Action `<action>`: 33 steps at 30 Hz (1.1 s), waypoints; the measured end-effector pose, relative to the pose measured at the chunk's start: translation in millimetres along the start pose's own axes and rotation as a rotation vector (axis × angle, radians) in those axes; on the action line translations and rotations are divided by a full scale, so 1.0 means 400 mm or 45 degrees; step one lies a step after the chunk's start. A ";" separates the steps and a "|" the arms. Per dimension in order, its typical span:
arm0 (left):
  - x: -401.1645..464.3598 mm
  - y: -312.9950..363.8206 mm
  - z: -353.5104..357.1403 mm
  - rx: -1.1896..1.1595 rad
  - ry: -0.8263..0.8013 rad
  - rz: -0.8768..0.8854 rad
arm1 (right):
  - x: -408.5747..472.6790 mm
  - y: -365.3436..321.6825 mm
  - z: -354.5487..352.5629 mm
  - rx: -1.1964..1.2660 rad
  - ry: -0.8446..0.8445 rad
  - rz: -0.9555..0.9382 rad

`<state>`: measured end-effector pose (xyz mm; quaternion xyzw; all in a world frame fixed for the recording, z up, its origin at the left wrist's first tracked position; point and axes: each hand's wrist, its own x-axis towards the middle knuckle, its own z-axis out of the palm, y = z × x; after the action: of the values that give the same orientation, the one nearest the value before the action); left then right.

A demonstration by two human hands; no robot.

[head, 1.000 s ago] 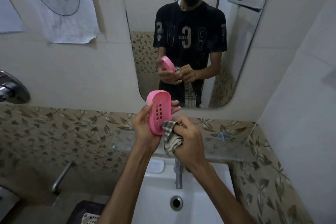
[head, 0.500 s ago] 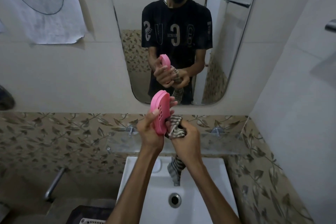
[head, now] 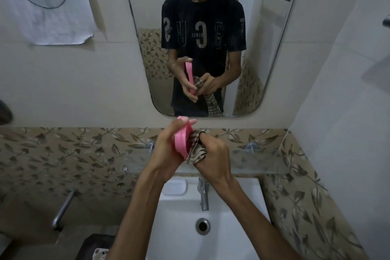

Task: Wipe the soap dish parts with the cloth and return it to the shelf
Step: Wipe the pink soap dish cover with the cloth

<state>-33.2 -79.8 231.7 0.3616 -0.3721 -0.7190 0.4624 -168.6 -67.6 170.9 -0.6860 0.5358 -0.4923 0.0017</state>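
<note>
Holding: left hand (head: 166, 148) grips the pink soap dish part (head: 182, 140) edge-on, fingers curled around its rim, above the sink (head: 230, 228).
Wiping: right hand (head: 213, 154) fingers bunch the checked cloth (head: 195, 150) against its face.
Handling: likely light, stiff plastic, possibly slippery; best held by the rim.
Shelf: glass shelf (head: 259, 159) just behind.

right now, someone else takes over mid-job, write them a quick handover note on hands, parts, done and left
Left hand grips the pink soap dish part, held edge-on above the sink.
Right hand holds the checked cloth bunched over its fingers, pressed against the part's face.
Done: wiping is under way on this part.
Left: finish it, wipe any other part (none in view), then set the dish back on the glass shelf behind the tap.
</note>
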 end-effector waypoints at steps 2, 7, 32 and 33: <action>-0.011 0.008 -0.014 -0.105 0.007 -0.051 | 0.007 0.003 0.000 -0.070 0.003 -0.044; -0.021 -0.009 -0.033 -0.333 0.060 0.003 | 0.017 0.009 -0.009 -0.125 -0.183 -0.017; -0.010 -0.021 -0.031 -0.317 -0.143 0.217 | 0.001 0.029 -0.019 0.314 -0.184 0.085; -0.009 -0.027 -0.030 -0.327 -0.135 0.216 | 0.007 0.042 -0.023 0.275 -0.173 0.096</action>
<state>-25.8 -75.8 217.4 0.2283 -0.3300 -0.7372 0.5437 -187.4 -72.2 168.7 -0.6930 0.5035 -0.4992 0.1303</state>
